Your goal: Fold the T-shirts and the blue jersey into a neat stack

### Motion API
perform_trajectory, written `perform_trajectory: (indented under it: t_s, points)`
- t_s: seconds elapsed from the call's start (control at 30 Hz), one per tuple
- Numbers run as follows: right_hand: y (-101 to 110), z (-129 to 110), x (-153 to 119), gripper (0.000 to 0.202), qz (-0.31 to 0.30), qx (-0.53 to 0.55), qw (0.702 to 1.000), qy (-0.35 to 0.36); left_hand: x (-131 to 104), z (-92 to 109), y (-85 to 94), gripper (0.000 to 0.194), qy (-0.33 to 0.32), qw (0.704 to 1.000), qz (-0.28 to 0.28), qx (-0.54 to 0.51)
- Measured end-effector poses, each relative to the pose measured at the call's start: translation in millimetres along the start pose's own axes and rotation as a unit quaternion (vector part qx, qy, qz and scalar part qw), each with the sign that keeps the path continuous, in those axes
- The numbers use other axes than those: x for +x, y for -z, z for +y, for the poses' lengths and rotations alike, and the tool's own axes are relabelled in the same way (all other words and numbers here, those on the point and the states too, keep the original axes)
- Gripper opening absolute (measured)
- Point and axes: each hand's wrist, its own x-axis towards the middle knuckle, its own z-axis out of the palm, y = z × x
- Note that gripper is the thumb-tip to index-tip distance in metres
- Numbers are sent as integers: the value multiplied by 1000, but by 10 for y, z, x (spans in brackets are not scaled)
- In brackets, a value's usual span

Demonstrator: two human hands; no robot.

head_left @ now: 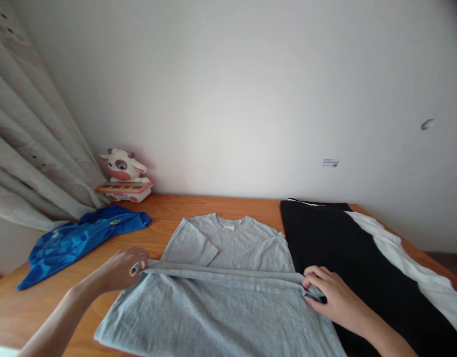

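A grey T-shirt (228,312) lies on the wooden table in front of me, its neckline and sleeves toward the wall and both sleeves folded inward. A raised band of its fabric runs crosswise between my hands. At the left end of that band, my left hand (126,267) has its fingers closed on the cloth. On the other end, my right hand (327,292) pinches the fabric between thumb and fingers. The lower part of the shirt spreads toward me and runs out of view at the bottom.
Black trousers (317,233) with a white side panel lie on the right of the wooden table (169,201). A blue printed garment (80,243) is at the left. Behind it are a cow toy keyboard (126,176) and a curtain (31,129), against the wall.
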Motion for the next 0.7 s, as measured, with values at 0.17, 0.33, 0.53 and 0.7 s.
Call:
perform_trajectory:
  t_s: [0.17, 0.33, 0.53, 0.7]
  points:
    - [-98, -380, 97, 18, 42, -32, 997, 49, 68, 579, -102, 21, -135, 991, 3, -13]
    - [-317, -527, 234, 9, 38, -19, 997, 59, 215, 992, -203, 19, -162, 985, -40, -43]
    - [-307, -560, 231, 24, 52, -30, 995, 83, 232, 975, -265, 21, -183, 981, -43, -44]
    - [-249, -584, 137, 35, 42, -58, 989, 132, 114, 889, -359, 32, -208, 977, -14, -45]
